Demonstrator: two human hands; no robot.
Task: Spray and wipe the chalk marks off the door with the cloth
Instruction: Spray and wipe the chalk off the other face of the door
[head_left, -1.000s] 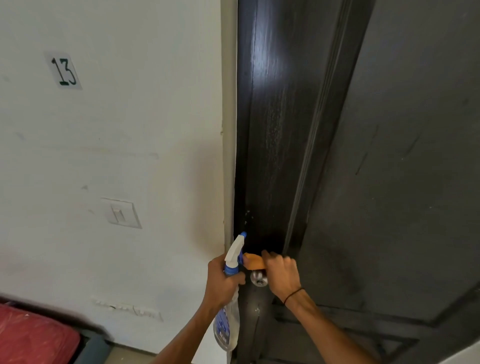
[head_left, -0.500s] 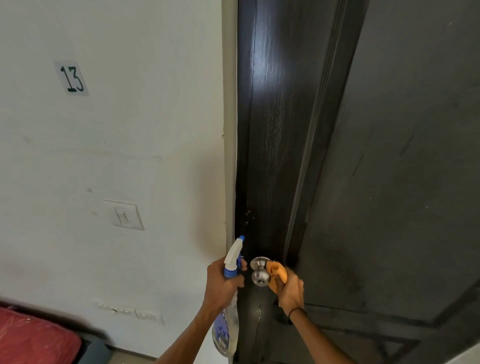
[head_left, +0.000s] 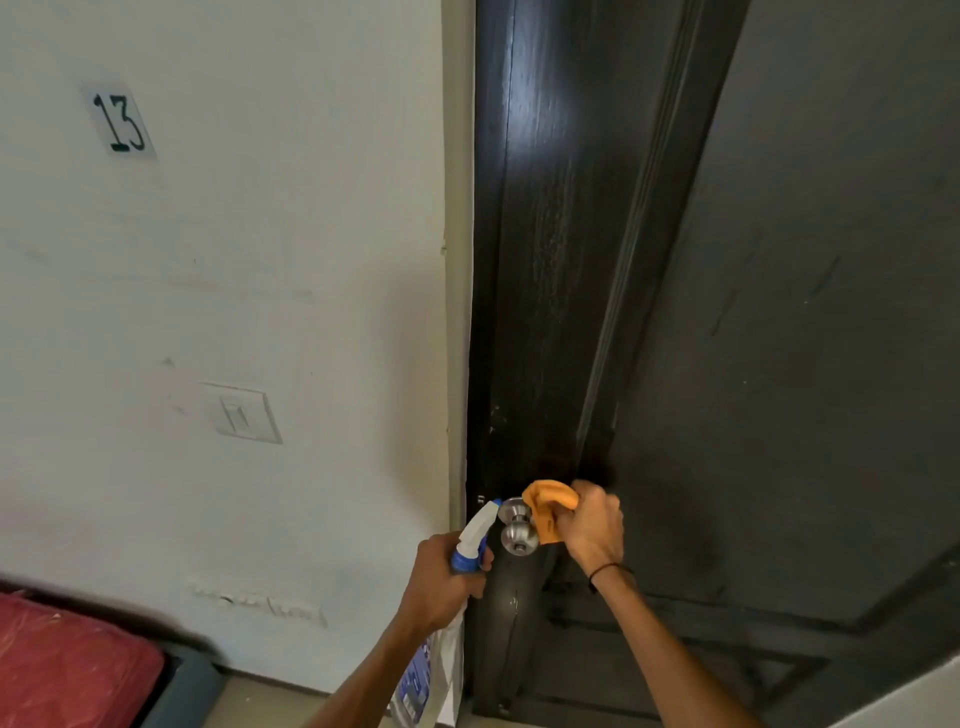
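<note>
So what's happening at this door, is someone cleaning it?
Yes, a person is cleaning a dark wooden door. The right hand grips a bunched orange cloth and holds it against the door right beside the metal door knob. The left hand holds a spray bottle by its neck, its nozzle up close to the knob. A few faint marks show on the door panel to the right. A wall switch and a "13" label sit on the white wall.

I see a dark door (head_left: 545, 260) of glossy wood grain, its inner panel (head_left: 831, 312) matt. The knob (head_left: 518, 535) is brushed metal, the orange cloth (head_left: 548, 506) soft, the spray bottle (head_left: 475, 535) smooth plastic.
</note>
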